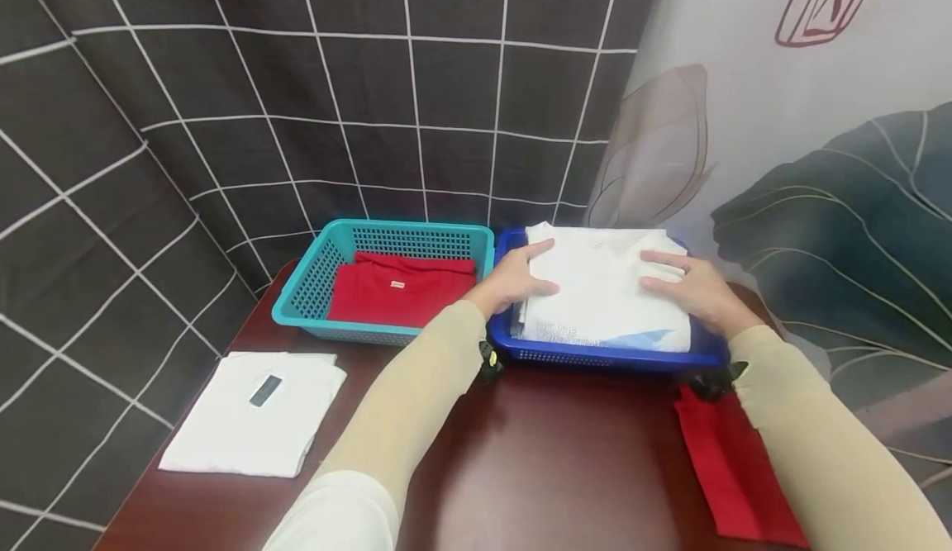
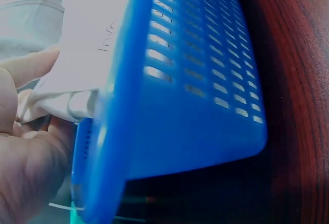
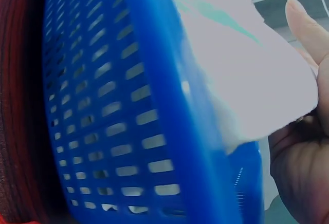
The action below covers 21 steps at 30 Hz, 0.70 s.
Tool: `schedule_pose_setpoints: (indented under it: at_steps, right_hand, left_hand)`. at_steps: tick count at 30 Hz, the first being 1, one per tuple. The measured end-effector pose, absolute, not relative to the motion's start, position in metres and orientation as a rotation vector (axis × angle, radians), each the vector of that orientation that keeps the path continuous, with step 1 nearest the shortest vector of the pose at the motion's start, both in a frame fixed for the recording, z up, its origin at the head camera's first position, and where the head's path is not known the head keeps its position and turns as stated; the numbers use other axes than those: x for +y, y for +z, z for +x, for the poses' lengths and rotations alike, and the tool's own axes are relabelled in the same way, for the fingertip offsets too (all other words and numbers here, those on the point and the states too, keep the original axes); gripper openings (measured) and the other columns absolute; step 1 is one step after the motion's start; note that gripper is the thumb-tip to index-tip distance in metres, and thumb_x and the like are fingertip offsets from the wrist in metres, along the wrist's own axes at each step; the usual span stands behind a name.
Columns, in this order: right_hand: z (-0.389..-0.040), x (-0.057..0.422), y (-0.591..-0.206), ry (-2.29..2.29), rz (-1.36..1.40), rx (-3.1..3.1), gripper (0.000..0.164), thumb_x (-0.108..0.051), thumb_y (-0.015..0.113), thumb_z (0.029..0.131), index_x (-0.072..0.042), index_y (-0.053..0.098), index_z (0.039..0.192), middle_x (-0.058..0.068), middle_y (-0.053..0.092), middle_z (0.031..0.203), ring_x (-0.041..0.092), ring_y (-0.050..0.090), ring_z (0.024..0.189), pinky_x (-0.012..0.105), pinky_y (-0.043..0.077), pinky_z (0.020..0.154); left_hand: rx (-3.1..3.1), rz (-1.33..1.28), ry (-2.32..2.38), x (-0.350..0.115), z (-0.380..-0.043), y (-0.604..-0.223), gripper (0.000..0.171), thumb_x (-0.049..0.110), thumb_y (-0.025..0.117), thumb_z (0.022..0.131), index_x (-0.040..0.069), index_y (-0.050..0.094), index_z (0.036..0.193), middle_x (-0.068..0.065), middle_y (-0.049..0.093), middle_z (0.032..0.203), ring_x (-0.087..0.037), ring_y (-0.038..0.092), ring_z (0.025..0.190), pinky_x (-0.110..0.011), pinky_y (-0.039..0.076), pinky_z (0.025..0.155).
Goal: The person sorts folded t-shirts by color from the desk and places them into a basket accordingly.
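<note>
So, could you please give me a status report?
Left hand and right hand holding white garment by sides. Garment across top of blue basket. No obstruction visible.

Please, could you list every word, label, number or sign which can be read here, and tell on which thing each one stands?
"DO THE": faint lettering on the white garment in the blue basket; the line below is too blurred.
Pale label on the red garment in the teal basket: too small.
Dark label on the folded white cloth: unreadable.
No numbers are readable.
</note>
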State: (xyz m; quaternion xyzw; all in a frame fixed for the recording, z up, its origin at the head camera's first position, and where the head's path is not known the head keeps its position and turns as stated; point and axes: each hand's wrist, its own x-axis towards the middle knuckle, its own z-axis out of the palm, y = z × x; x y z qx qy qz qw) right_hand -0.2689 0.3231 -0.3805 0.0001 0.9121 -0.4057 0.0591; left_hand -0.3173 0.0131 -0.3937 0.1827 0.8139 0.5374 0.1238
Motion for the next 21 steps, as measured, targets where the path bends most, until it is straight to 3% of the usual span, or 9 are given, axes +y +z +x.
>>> schedule_pose_setpoints:
  at_steps: [9, 17, 21]
  right_hand:
    - [-0.272, 0.316, -0.392, -1.197, -0.006, 2.7, 0.088, -0.063, 0.068, 0.077, -0.024, 0.037, 0.149, 0.021, 0.022, 0.156, 0.045, 0.02, 0.139, 0.069, 0.022, 0.104]
    - [-0.277, 0.312, -0.402, -1.103, -0.027, 2.708, 0.086, -0.06, 0.064, 0.083, -0.015, 0.035, 0.15, 0.025, 0.019, 0.155, 0.047, 0.012, 0.141, 0.07, 0.014, 0.105]
    - [-0.27, 0.314, -0.4, -1.005, 0.004, 2.786, 0.086, -0.06, 0.057, 0.088, -0.004, 0.033, 0.148, 0.032, 0.027, 0.149, 0.05, 0.024, 0.136, 0.066, 0.024, 0.105]
  left_hand:
    - [2.395, 0.418, 1.47, 0.016, -0.315, -0.398, 0.081, 0.014, 0.08, 0.078, 0.023, 0.04, 0.148, -0.004, 0.038, 0.151, -0.023, 0.033, 0.139, -0.038, 0.033, 0.109]
    - [2.486, 0.227, 1.35, 0.02, -0.312, -0.394, 0.075, 0.023, 0.077, 0.082, 0.009, 0.042, 0.146, -0.01, 0.041, 0.148, -0.025, 0.036, 0.137, -0.037, 0.035, 0.108]
    - [2.541, 0.183, 1.343, 0.017, -0.302, -0.381, 0.068, 0.024, 0.075, 0.083, 0.007, 0.046, 0.142, -0.011, 0.044, 0.145, -0.026, 0.041, 0.133, -0.038, 0.038, 0.106]
